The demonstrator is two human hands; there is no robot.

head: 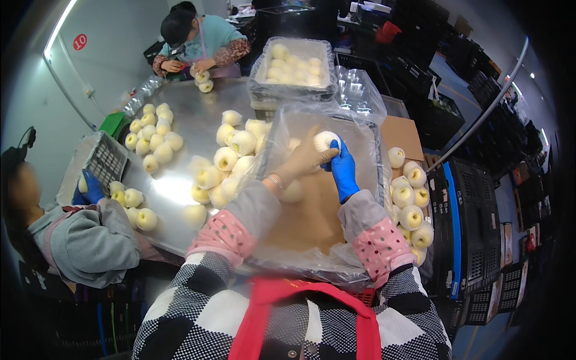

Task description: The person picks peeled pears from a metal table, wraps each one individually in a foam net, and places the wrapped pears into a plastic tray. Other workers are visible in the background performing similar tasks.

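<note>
A pale round fruit in a white foam net point(326, 141) is held between my two hands, above a plastic-lined crate point(380, 148). My left hand point(302, 157) grips it from the left, with the thumb across its lower side. Gloved in blue, my right hand point(343, 168) holds its right side. Inside the crate, a fruit point(293, 191) shows dimly below my left wrist, and another pale one is partly hidden behind that hand. Brown sheet material point(315, 225) covers the crate's bottom.
Netted fruits point(243, 143) crowd the metal table point(180, 96) to the left; more point(410, 217) lie at the right. Beyond stand a filled crate point(294, 67) and clear plastic trays point(355, 92). One co-worker point(85, 238) handles fruit at left, another point(204, 40) at the far end.
</note>
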